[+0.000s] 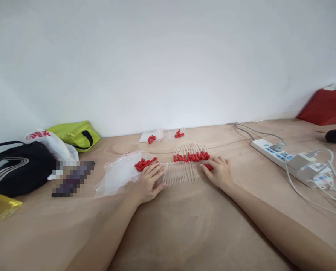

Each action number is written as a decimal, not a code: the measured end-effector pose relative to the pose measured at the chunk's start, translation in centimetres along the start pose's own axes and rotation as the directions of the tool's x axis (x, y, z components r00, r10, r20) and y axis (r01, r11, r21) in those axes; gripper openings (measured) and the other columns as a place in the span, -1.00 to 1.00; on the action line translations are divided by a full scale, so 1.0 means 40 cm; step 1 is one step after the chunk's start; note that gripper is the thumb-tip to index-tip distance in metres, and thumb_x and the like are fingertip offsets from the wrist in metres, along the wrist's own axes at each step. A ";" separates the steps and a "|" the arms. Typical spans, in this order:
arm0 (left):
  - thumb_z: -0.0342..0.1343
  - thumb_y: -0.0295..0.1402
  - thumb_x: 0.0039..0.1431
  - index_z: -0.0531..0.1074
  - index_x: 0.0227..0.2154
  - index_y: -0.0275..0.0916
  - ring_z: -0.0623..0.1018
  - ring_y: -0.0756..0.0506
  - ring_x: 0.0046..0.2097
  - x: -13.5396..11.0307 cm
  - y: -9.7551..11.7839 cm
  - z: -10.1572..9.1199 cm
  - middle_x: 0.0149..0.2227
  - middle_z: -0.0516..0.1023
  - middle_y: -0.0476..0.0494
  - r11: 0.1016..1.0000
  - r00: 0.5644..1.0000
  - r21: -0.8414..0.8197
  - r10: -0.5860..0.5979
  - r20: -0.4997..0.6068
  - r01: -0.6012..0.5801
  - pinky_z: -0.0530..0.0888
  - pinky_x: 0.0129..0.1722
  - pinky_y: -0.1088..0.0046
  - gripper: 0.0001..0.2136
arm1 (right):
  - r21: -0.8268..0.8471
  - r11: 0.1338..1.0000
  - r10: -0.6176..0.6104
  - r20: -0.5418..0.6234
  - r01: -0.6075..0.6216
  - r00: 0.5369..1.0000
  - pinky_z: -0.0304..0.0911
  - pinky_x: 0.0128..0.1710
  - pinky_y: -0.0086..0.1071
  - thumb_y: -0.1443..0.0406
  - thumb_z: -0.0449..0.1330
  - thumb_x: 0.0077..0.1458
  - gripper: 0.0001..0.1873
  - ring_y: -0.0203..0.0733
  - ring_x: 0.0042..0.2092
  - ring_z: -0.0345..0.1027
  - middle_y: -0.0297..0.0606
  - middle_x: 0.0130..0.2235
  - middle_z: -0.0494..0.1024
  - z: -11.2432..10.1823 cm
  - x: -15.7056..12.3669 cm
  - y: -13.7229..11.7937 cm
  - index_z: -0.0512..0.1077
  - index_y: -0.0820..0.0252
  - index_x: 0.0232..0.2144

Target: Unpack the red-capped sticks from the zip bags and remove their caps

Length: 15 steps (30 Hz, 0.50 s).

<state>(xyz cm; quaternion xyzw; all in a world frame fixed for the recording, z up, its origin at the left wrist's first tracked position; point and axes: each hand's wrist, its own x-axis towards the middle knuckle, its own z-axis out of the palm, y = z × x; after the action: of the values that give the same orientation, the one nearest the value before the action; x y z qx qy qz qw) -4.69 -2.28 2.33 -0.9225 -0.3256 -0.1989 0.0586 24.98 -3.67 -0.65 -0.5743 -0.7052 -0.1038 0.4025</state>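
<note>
A row of thin clear tubes with red rubber bulbs [192,156], which look like droppers, lies across the middle of the table. Closer to me is a row of bare clear tubes [177,173] laid side by side. My left hand [151,182] rests palm down over the left end of those tubes, fingers extended, beside a pile of loose red bulbs [145,163]. At the right end of the row, my right hand [219,171] has its thumb and fingers closed around a red bulb [210,166], partly hidden by them.
Clear plastic bags [117,175] lie left of my left hand. Two small bags with red bulbs [179,133] lie near the wall. A white power strip [283,160] with cables is at right. A black bag [23,167], a yellow-green bag [77,135] and a blurred-out item [73,178] are at left.
</note>
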 end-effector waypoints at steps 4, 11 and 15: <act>-0.12 -0.24 0.20 0.14 0.10 -0.10 0.08 -0.21 0.21 -0.002 -0.027 -0.005 0.14 0.22 -0.14 0.998 0.989 0.022 0.057 0.136 -0.060 0.10 0.09 0.02 -0.60 | 0.020 0.996 -0.090 0.035 0.090 0.995 -0.08 -0.22 -0.24 0.19 0.07 0.06 -0.79 -0.18 -0.28 0.20 -0.26 -0.38 0.48 0.039 0.037 -0.061 0.49 0.07 -0.42; -0.15 -0.21 0.21 0.15 0.09 -0.06 0.11 -0.20 0.20 0.006 -0.026 -0.002 0.09 0.31 -0.11 0.998 0.976 0.015 0.062 0.208 -0.067 0.07 0.08 0.03 -0.62 | -0.102 0.994 -0.032 0.172 0.050 0.985 -0.12 -0.14 -0.10 0.16 0.07 0.05 -0.78 -0.06 -0.16 0.17 -0.20 -0.24 0.45 0.119 0.102 -0.132 0.47 0.08 -0.34; -0.15 -0.17 0.20 0.18 0.08 -0.11 0.14 -0.22 0.18 0.000 -0.021 0.002 0.11 0.27 -0.18 0.998 0.979 0.049 0.021 0.203 -0.032 0.09 0.06 0.02 -0.60 | -0.136 0.991 0.038 0.204 -0.010 0.978 -0.10 -0.16 -0.07 0.13 0.08 0.03 -0.75 -0.02 -0.14 0.16 -0.17 -0.24 0.45 0.143 0.115 -0.143 0.48 0.12 -0.40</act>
<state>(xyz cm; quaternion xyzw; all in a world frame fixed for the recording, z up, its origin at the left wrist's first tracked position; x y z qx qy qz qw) -5.17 -1.61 2.25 -0.9404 -0.3226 -0.0945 0.0516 17.23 1.33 0.59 -0.6164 -0.7274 -0.0861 0.2891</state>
